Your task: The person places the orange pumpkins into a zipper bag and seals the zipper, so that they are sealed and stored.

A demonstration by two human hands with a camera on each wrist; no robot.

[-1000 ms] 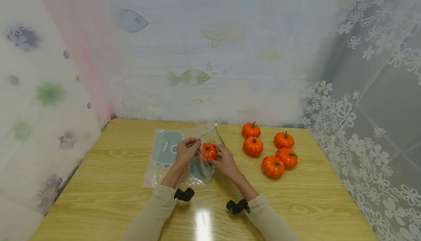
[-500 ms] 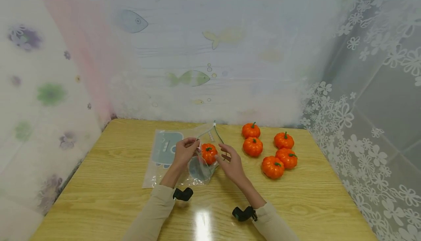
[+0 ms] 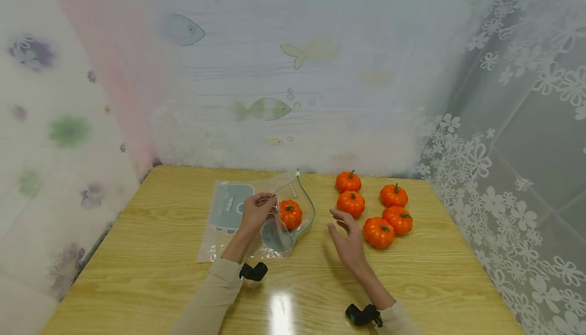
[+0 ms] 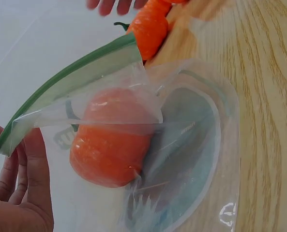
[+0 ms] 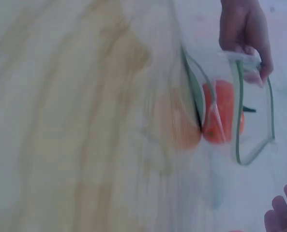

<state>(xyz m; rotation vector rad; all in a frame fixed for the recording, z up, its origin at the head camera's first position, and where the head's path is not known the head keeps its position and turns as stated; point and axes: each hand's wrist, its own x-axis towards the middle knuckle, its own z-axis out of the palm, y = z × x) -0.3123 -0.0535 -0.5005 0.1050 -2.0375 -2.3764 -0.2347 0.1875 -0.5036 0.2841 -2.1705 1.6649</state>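
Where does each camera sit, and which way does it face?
Head: on the head, facing forward and down over the table; left hand, right hand and sleeves show.
Left wrist: worn there, facing the bag and pumpkin inside; both hands partly show.
Right wrist: worn there, facing table and bag; both hands partly show.
Shared: the wrist views both show that pumpkin.

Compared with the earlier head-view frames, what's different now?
The right-hand grip has let go of the orange pumpkin inside the clear bag and moved off to the right, toward the loose pumpkins, holding nothing. The left-hand grip still pinches the bag's edge; all five loose pumpkins lie where they were.
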